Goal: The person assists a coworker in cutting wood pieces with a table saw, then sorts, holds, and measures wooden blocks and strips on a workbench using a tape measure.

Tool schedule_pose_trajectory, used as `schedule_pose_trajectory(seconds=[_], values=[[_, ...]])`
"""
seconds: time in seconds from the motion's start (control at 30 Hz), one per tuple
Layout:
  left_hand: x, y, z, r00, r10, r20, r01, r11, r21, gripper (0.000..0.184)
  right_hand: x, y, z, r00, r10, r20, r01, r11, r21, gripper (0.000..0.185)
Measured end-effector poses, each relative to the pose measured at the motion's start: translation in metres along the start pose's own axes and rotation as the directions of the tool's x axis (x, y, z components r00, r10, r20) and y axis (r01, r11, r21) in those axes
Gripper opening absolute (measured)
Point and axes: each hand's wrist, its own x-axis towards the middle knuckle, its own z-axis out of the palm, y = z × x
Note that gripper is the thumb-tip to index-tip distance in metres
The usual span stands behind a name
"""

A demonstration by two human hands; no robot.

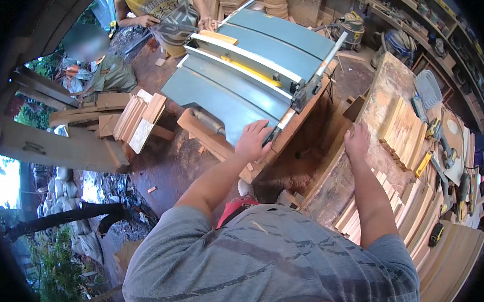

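Observation:
My left hand (pixel 254 141) lies with spread fingers on the near corner of the blue-grey table saw (pixel 225 100), next to a dark part at its front rail. My right hand (pixel 357 140) rests on the edge of the worn wooden workbench (pixel 387 83), its fingers slightly bent and no object visible in it. A fence with a yellow strip (pixel 251 71) crosses the saw top. On the far side a wooden strip (pixel 218 37) lies along the fence, near a co-worker's hand (pixel 207 23).
Stacked wooden strips (pixel 402 134) and longer boards (pixel 420 218) lie on the bench at right, with a yellow level (pixel 423 164) and a tape measure (pixel 436 234). Cut wood pieces (pixel 139 121) are piled at left. A shop vacuum (pixel 350 29) stands behind the saw.

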Motion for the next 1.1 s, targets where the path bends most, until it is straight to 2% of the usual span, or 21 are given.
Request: schedule_pose_trajectory(seconds=[0.37,0.73,1.1], values=[[-0.0025,-0.0029,0.0036,0.998,0.036,-0.05,-0.035,0.999,0.006,0.052,-0.0035,-0.0025,-0.0025,1.0,0.003,0.001,-0.003,1.0,0.009,0.044],[-0.0027,-0.0017,0.002,1.0,-0.006,-0.021,0.006,1.0,0.008,0.051,0.0019,-0.0041,-0.006,0.997,0.031,0.076,-0.033,0.999,0.016,0.044],[-0.0037,-0.0017,0.004,1.0,-0.002,-0.02,0.002,1.0,0.027,0.052,0.0001,-0.0007,-0.0009,0.999,0.022,0.028,-0.022,1.0,0.017,0.042]])
